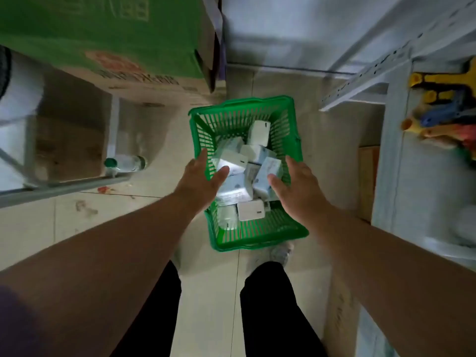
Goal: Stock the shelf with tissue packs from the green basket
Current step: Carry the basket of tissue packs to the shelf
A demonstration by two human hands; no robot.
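The green basket (247,173), set on the floor (144,222), is filled with tissue packs (233,163). Both hands, left (199,180) and right (300,188), are held over it, fingers spread, nothing gripped.

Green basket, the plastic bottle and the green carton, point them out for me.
green basket (242,105): head view, far rim.
plastic bottle (128,162): head view, clear body, lying on the floor.
green carton (103,34): head view, green printed face.

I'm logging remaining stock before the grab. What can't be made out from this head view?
- Pack count: tissue packs piled in the green basket, lower ones hidden by upper packs and both hands.
- Left hand, right hand: contact unclear.
- Shelf: cut off by right edge, blurred.
- Carton print: blurred.
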